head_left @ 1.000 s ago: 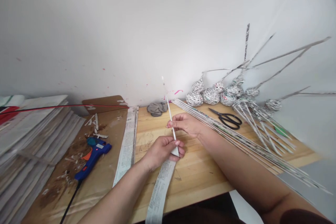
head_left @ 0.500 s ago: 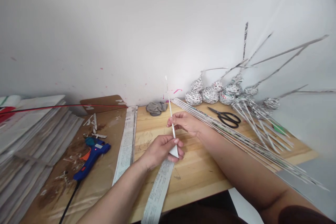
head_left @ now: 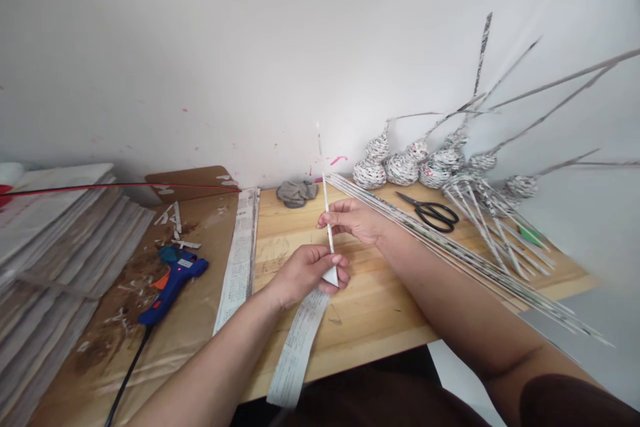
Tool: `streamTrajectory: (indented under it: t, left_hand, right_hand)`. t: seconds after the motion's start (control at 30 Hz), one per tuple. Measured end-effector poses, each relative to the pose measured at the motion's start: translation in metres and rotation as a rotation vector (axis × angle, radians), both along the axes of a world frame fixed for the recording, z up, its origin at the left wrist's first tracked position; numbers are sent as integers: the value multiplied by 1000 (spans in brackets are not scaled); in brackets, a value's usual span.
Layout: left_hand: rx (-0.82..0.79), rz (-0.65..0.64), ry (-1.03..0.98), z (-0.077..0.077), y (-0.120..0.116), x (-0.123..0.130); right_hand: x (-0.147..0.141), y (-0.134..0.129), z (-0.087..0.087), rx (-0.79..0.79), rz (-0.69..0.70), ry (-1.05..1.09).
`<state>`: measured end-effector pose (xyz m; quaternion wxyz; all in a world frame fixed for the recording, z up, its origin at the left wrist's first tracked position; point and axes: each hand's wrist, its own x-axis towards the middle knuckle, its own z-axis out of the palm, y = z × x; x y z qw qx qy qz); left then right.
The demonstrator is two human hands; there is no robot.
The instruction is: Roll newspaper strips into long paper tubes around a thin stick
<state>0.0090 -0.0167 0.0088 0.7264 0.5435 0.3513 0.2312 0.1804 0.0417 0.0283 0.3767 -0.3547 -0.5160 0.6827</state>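
A newspaper strip is partly rolled into a thin paper tube that points up and away from me. My left hand is closed on the lower end, where the flat strip turns into the roll; its thumb presses on the paper. Higher up, my right hand pinches the tube between thumb and fingers. The loose tail of the strip hangs below my left hand past the table's front edge. A pile of flat newspaper strips lies to the left of my left hand.
To the right lie finished paper tubes, black scissors and woven paper gourd shapes against the wall. A grey cloth sits at the back. On the left are a blue glue gun and stacked newspapers.
The whole view has shifted slightly, with the table's things sitting a little higher in the picture. Both hands keep their hold on the paper, and the strip's lower end now shows.
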Motion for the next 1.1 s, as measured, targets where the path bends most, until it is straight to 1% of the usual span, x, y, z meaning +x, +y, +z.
streamTrajectory:
  t: [0.07, 0.1, 0.2, 0.27, 0.37, 0.43, 0.57, 0.6, 0.7, 0.77, 1.03, 1.1]
  left_hand:
    - [3, -5, 0, 0, 0, 0]
    - [3, -4, 2, 0, 0, 0]
    - [-4, 8, 14, 3, 0, 0]
    - [-8, 10, 21, 4, 0, -1]
    - [-10, -12, 14, 4, 0, 0]
    - [-5, -25, 2, 3, 0, 0]
    - [0, -18, 10, 3, 0, 0]
    - [-3, -18, 12, 3, 0, 0]
    - [-10, -30, 10, 4, -1, 0]
    - [-15, -44, 3, 5, -2, -1]
    - [-29, -81, 19, 7, -3, -2]
    - [-22, -77, 28, 7, -3, -2]
  right_hand:
    - [0, 0, 0, -10, -68, 7]
    - [-1, 0, 1, -6, -72, 10]
    - [0, -1, 3, 27, 31, -8]
    - [0, -1, 2, 46, 60, -22]
    - [-1, 0, 0, 60, -33, -17]
    - [-1, 1, -2, 59, -61, -5]
    - [1, 2, -1, 46, 29, 39]
    - [1, 2, -1, 43, 29, 47]
    - [0, 2, 0, 19, -41, 52]
    - [-1, 2, 0, -11, -60, 53]
    - [-2, 1, 0, -36, -25, 54]
    - [-2, 1, 0, -43, 11, 52]
